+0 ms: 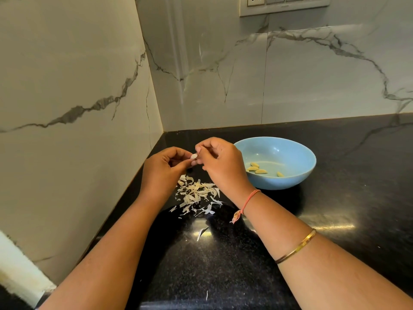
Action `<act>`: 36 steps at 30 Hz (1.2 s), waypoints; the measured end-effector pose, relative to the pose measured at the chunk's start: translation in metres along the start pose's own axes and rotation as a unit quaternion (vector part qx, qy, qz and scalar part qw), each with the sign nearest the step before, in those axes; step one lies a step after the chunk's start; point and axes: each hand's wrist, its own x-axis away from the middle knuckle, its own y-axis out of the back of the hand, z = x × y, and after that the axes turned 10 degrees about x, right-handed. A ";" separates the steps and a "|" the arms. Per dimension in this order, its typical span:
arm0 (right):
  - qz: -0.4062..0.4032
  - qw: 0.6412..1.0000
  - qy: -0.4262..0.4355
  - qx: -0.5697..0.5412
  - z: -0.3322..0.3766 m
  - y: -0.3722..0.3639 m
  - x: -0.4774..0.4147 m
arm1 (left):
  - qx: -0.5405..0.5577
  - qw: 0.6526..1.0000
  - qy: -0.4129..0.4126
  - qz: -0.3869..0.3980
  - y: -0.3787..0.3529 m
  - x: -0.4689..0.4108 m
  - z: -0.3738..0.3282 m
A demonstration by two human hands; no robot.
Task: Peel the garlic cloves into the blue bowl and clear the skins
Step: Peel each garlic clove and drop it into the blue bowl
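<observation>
Nearest the camera: two bare forearms reach in over the black countertop [223, 269]. There's a gold bangle [298, 245] on the right forearm and a red thread [248, 200] tied at the right wrist, its tassel hanging. One stray skin sliver [202, 233] lies alone between the forearms, apart from the rest.

Further in, a loose skin pile [196, 193] sits on the counter, just under both hands and left of the bowl.

Above the pile both hands meet. The left hand [165, 167] has its fingers curled and pinches the garlic clove [194, 156] at the fingertips. The right hand [221, 163] is also curled, thumb and fingertips closed on the same clove from the other side. The clove is held in the air, clear of the counter, and pale skin shows on it.

The blue bowl [280, 184] stands on the counter just right of the right hand, partly hidden by it. Four peeled cloves [261, 171] lie on its floor, three clustered and one apart to the right.

Behind is a marble-veined wall [223, 74], which forms a corner at left. A switch panel [283, 4] sits at the top edge.
</observation>
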 end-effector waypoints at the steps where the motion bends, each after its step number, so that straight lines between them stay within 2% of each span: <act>1: 0.006 1.000 -0.022 -0.020 0.000 0.000 -0.001 | -0.001 1.000 -0.001 -0.002 0.000 0.000 0.000; 7: 0.087 0.972 -0.147 -0.162 0.007 0.007 -0.001 | -0.018 1.000 -0.017 -0.006 0.002 0.000 0.000; 12: 0.112 0.963 -0.160 -0.188 0.009 0.010 0.000 | -0.015 0.999 -0.031 -0.002 0.004 -0.001 0.001; 17: 0.116 0.964 -0.160 -0.180 0.010 0.010 0.001 | -0.030 0.998 -0.061 0.004 0.004 0.000 0.003; 28: 0.104 0.978 -0.138 -0.119 0.007 0.007 0.003 | -0.149 0.970 -0.189 0.029 0.007 -0.002 0.008; 33: 0.075 0.988 -0.122 -0.065 0.005 0.003 0.003 | -0.141 0.974 -0.176 0.029 0.005 0.000 0.007; 36: 0.077 0.986 -0.128 -0.074 0.005 0.003 0.003 | -0.110 0.982 -0.149 0.031 0.004 0.001 0.005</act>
